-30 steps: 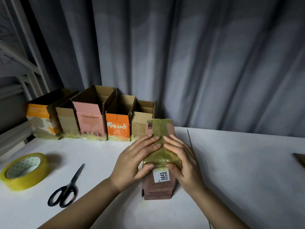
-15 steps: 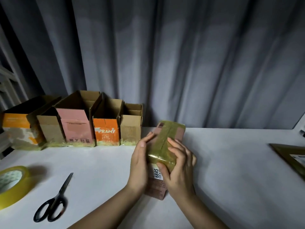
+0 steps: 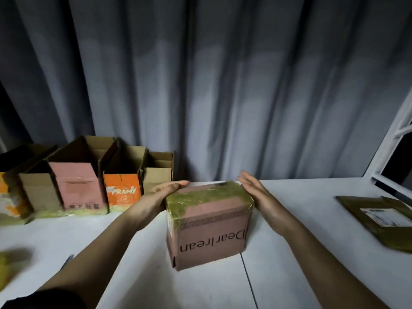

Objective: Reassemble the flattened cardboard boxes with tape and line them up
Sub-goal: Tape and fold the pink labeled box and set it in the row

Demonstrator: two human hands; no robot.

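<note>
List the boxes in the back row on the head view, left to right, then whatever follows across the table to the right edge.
Orange-and-white box → plain brown box → pink box → orange PRAMY box → small brown box → left hand → taped pink box → right hand → flattened box.

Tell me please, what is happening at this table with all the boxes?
A person is assembling cardboard boxes. The pink cardboard box with yellowish tape stands taped side up on the white table. The left hand lies flat against its left side; the right hand is open beside its right. A row of open-topped boxes stands behind, and a flattened brown box lies on the right.
</note>
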